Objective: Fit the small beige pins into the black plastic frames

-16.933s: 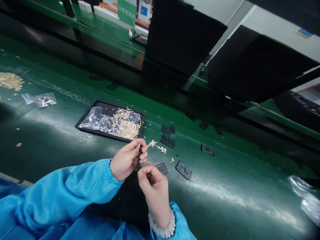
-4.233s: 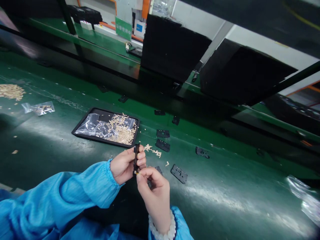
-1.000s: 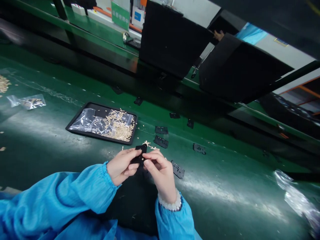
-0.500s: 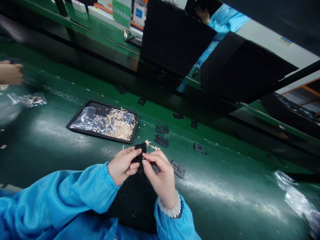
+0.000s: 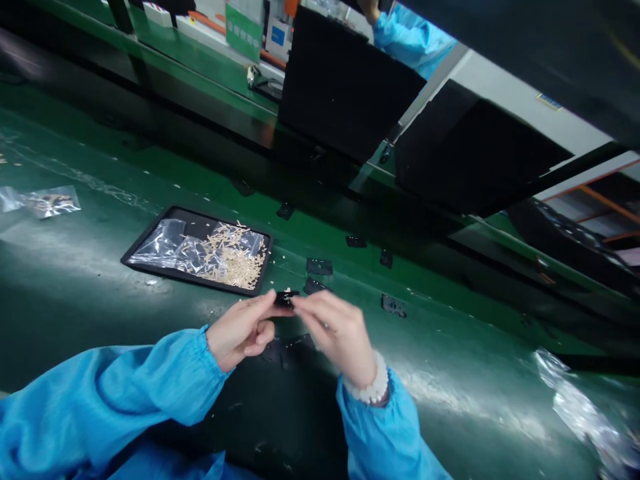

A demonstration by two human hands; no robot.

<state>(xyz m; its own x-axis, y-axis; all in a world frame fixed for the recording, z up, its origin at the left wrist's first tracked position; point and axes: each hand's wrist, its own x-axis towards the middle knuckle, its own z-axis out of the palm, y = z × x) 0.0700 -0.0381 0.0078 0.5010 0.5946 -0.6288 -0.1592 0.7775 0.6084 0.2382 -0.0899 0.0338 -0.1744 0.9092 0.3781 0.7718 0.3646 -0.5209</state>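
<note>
Black plate (image 5: 283, 299) sits near the centre of the frame, held above the green bench (image 5: 450, 360) between our two hands and seen almost edge-on. Our left hand (image 5: 245, 327) grips its left end between thumb and forefinger, the other fingers curled in below. Our right hand (image 5: 337, 327), a pale bracelet (image 5: 375, 385) at its wrist, has its fingertips brought in at the plate's right end; blur keeps us from telling whether they pinch anything. We judge the step in hand to be fine fingertip work on the plate, and the next move to call for a steady left grip and a light right touch.

Just beyond, more black plates (image 5: 319, 267) lie on the bench, with others dim below our hands. Left of centre, a black tray (image 5: 131, 257) holds clear bags (image 5: 163, 241) and a heap of small pale pieces (image 5: 243, 263). Farther out, we see crumpled clear plastic (image 5: 575, 400) at lower right and a co-worker's blue sleeve (image 5: 415, 40) at the top.
</note>
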